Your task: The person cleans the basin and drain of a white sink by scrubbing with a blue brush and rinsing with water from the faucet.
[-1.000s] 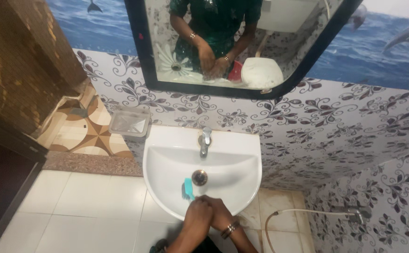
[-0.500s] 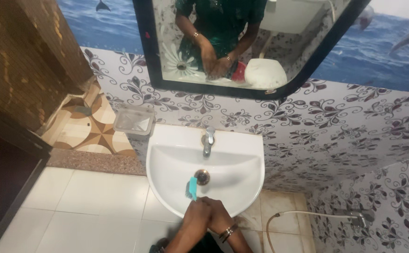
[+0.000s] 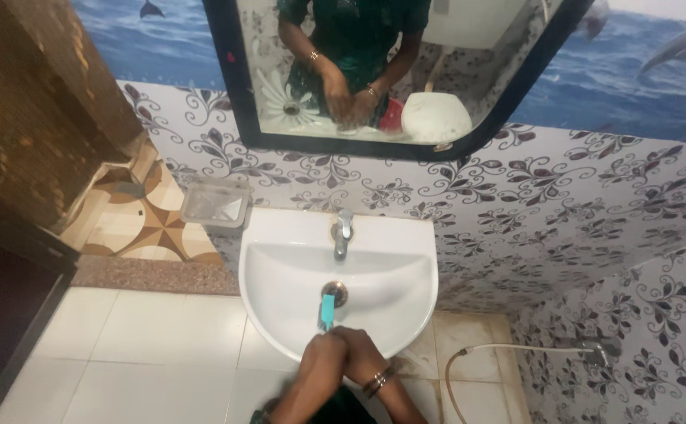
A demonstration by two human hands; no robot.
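Note:
Both my hands are clasped together over the front rim of a white wash basin (image 3: 280, 235). My left hand (image 3: 323, 360) and my right hand (image 3: 365, 353) grip the handle of a small teal brush (image 3: 327, 310). Its head points up into the bowl, just below the metal drain (image 3: 335, 292). A chrome tap (image 3: 343, 233) stands at the back of the basin, with no water visible. Bangles show on my right wrist.
A black-framed mirror (image 3: 225, 86) hangs above the basin and reflects my arms. A clear soap dish (image 3: 215, 202) is fixed to the floral wall at the left. A hose with a spray head (image 3: 594, 345) lies at the lower right. White floor tiles spread at the left.
The teal brush has shifted right and turned more upright, now closer to the drain. My clasped hands stay at the front rim. The view has shifted slightly.

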